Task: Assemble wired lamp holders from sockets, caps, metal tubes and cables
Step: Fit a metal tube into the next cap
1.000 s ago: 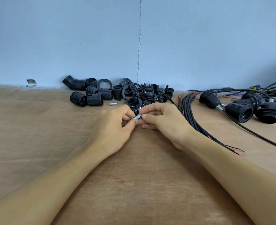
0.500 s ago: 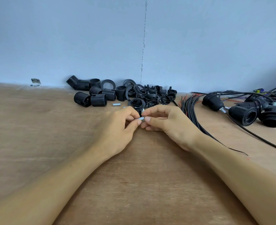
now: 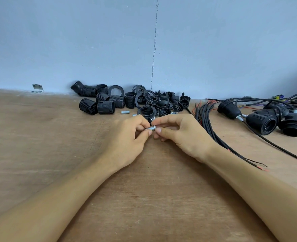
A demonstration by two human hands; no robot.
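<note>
The left hand (image 3: 126,138) and the right hand (image 3: 181,135) meet in the middle of the frame, low over the wooden table (image 3: 39,137). Both hands pinch one small silver tube (image 3: 150,128) between thumb and first finger. The left hand holds one end and the right hand holds the other end. The other fingers are curled in. The tube lies almost flat between the fingertips.

Just above the hands, near the wall, is a pile of black parts. On the left side of the pile are ribbed black sockets (image 3: 105,107) lying on their sides. Next to them are flat black rings (image 3: 116,90), and to the right of those are black caps (image 3: 165,103). One more silver tube, a loose tube (image 3: 125,112), lies on the table below the sockets.

To the right of the hands is a bunch of black cables (image 3: 205,119) with red tips. At the right edge of the frame lie finished lamp holders (image 3: 262,123) with cables joined to them.

In the upper left, a small metal plate (image 3: 38,88) sits where the table meets the blue wall (image 3: 74,41). A thin crack (image 3: 154,49) runs down the wall.
</note>
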